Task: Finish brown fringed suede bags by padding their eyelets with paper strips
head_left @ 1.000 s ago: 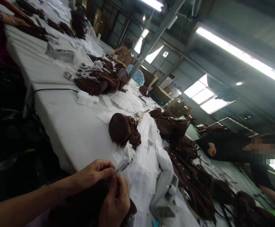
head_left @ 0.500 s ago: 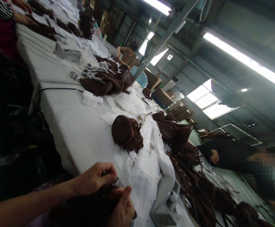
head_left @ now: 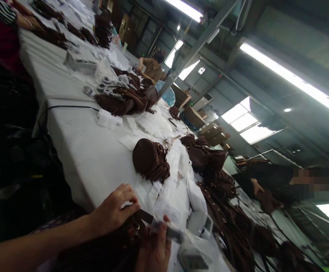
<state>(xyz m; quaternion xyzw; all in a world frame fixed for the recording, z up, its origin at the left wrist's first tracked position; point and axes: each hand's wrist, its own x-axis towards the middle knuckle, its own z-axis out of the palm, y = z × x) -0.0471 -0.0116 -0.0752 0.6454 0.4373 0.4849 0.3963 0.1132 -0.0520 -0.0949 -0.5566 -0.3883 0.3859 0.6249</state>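
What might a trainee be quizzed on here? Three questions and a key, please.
1. True or false: a flat, dark brown, leather-like strap extends from the bare left hand toward the right hand.
2. Where is the round-ended, fringed, dark brown bag: (A) overhead, (B) underfoot, (C) beyond both hands?
3. Complete: a thin black cord lies partly on the white-draped ____.

Key: 1 true; 2 C; 3 table.
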